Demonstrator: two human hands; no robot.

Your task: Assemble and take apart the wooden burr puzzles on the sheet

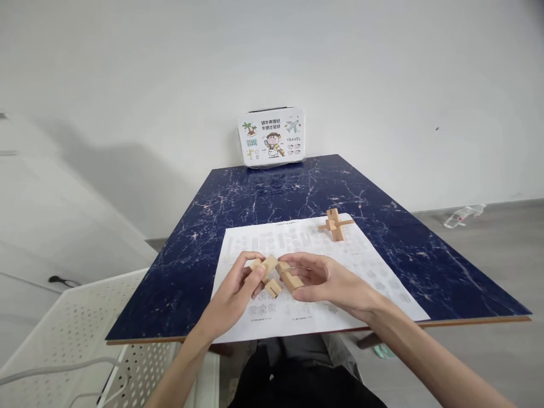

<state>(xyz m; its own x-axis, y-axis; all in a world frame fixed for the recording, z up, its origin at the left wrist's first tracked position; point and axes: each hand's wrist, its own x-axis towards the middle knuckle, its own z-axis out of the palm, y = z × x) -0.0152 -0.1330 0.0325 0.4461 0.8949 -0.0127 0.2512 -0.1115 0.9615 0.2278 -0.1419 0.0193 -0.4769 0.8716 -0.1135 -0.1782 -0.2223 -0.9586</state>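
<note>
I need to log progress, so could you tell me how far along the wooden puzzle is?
Done: one assembled cross sits on the sheet. In hand: left hand and right hand hold loose blocks together, not yet interlocked. Left: joining those blocks.

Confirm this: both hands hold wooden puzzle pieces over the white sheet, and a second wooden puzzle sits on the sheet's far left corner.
One detail is wrong. The head view shows the second wooden puzzle on the far right corner of the white sheet, not the far left. The rest stands: the left hand and right hand hold wooden puzzle pieces over the sheet.
</note>
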